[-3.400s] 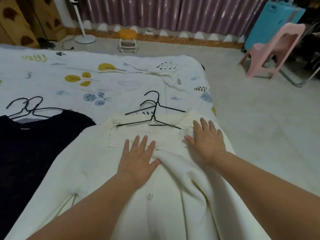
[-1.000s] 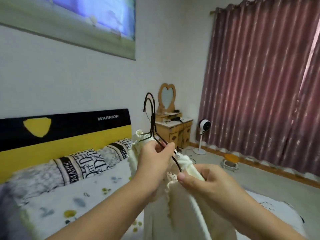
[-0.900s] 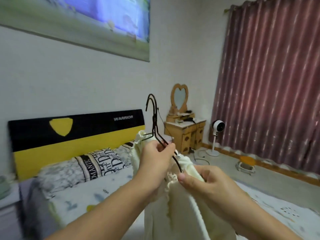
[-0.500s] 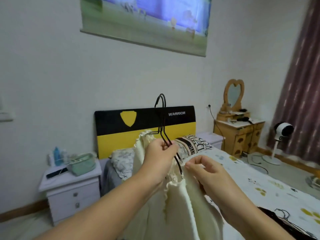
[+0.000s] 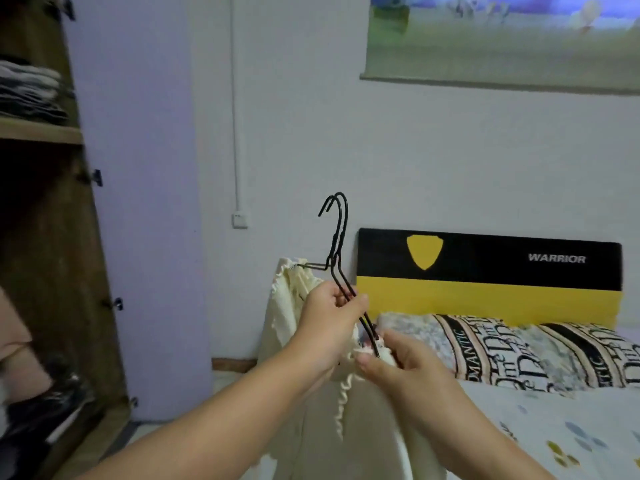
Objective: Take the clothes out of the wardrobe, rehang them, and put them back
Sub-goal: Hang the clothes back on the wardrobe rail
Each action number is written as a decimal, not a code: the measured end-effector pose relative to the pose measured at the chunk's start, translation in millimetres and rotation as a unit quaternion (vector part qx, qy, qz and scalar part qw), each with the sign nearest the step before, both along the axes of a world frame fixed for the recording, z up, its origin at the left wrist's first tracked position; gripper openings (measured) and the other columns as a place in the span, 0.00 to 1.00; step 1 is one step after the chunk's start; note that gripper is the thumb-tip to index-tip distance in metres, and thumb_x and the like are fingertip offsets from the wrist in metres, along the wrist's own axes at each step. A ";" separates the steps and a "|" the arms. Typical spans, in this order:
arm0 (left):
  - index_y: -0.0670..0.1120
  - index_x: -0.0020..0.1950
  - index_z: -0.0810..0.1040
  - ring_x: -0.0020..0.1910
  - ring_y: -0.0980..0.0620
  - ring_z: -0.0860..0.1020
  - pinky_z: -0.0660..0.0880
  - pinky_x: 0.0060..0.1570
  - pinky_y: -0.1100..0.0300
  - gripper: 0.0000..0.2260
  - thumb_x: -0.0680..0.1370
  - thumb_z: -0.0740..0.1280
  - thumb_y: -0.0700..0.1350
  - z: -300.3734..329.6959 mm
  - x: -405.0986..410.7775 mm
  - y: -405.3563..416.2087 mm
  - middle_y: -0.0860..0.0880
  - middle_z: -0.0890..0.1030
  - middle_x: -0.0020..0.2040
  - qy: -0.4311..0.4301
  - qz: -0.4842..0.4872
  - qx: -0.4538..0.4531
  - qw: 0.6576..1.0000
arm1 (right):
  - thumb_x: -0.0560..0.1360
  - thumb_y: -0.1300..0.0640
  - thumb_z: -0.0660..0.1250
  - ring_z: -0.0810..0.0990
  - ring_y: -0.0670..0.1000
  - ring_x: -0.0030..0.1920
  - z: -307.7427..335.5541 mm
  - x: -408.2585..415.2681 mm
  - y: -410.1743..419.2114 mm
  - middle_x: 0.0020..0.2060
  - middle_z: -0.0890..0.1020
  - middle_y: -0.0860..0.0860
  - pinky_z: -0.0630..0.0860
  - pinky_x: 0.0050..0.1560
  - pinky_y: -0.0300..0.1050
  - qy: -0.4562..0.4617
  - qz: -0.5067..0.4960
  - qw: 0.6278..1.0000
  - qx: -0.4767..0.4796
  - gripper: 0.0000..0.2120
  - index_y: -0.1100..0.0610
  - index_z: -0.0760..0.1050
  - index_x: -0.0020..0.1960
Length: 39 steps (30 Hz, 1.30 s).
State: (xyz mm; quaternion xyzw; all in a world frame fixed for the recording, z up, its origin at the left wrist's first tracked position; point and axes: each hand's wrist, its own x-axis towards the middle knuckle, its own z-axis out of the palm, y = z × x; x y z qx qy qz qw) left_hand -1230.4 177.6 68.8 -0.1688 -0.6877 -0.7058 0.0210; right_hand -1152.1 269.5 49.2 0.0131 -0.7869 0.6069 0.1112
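Note:
A cream garment [image 5: 291,313] with a ruffled edge hangs on two black wire hangers [image 5: 337,237] held together, hooks up, in mid-air in front of me. My left hand [image 5: 327,325] grips the hangers' wires and the cloth at the shoulder. My right hand [image 5: 398,358] pinches the garment's neckline and the lower end of the wires just below and to the right. The open wooden wardrobe [image 5: 65,271] stands at the left edge, dark inside, with folded clothes [image 5: 31,93] on a shelf.
The bed [image 5: 554,431] with a patterned sheet and lettered pillows [image 5: 512,355] lies to the right, its black and yellow headboard [image 5: 485,271] against the white wall. A picture [image 5: 502,39] hangs above. A lilac wall panel [image 5: 149,202] separates wardrobe and bed.
The view has swung left from the curtain and dresser, past the bedside table, to the wardrobe. Both hands keep their hold on the garment and hangers, lifted off the bed where it lay flat.

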 end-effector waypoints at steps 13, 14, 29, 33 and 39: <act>0.39 0.55 0.73 0.40 0.53 0.76 0.72 0.33 0.71 0.11 0.79 0.62 0.45 -14.4 -78.7 -137.7 0.45 0.77 0.43 -0.063 0.173 0.007 0.983 | 0.65 0.54 0.66 0.79 0.44 0.42 -4.3 -155.0 -116.9 0.39 0.82 0.47 0.72 0.46 0.39 0.032 0.245 0.968 -0.045 0.11 0.55 0.77 0.46; 0.38 0.54 0.73 0.39 0.54 0.76 0.72 0.33 0.72 0.10 0.78 0.63 0.44 -16.0 -83.4 -148.2 0.45 0.77 0.44 -0.066 0.179 0.007 0.982 | 0.66 0.55 0.67 0.78 0.43 0.42 -4.6 -163.7 -128.4 0.39 0.82 0.47 0.72 0.46 0.38 0.028 0.257 0.965 -0.048 0.11 0.56 0.77 0.47; 0.44 0.48 0.74 0.45 0.47 0.78 0.75 0.48 0.54 0.03 0.77 0.61 0.39 -9.2 -239.3 -278.9 0.44 0.78 0.44 -0.079 0.315 0.062 0.944 | 0.68 0.54 0.73 0.79 0.57 0.42 6.5 -339.2 -253.7 0.42 0.83 0.65 0.72 0.46 0.49 -0.039 0.361 0.928 -0.087 0.14 0.64 0.80 0.47; 0.41 0.52 0.74 0.36 0.54 0.72 0.69 0.31 0.71 0.06 0.78 0.60 0.39 -9.4 -281.2 -305.9 0.48 0.75 0.39 -0.056 0.351 0.027 0.934 | 0.53 0.64 0.69 0.80 0.53 0.32 9.0 -393.4 -272.4 0.33 0.82 0.59 0.75 0.34 0.41 -0.069 0.425 0.898 -0.089 0.16 0.61 0.81 0.41; 0.41 0.52 0.74 0.35 0.56 0.69 0.64 0.25 0.76 0.07 0.80 0.57 0.39 -10.4 -360.3 -332.6 0.51 0.73 0.39 -0.046 0.406 0.005 0.913 | 0.50 0.69 0.60 0.78 0.56 0.35 7.2 -490.3 -288.2 0.34 0.80 0.59 0.72 0.32 0.42 -0.104 0.488 0.864 -0.063 0.30 0.65 0.76 0.53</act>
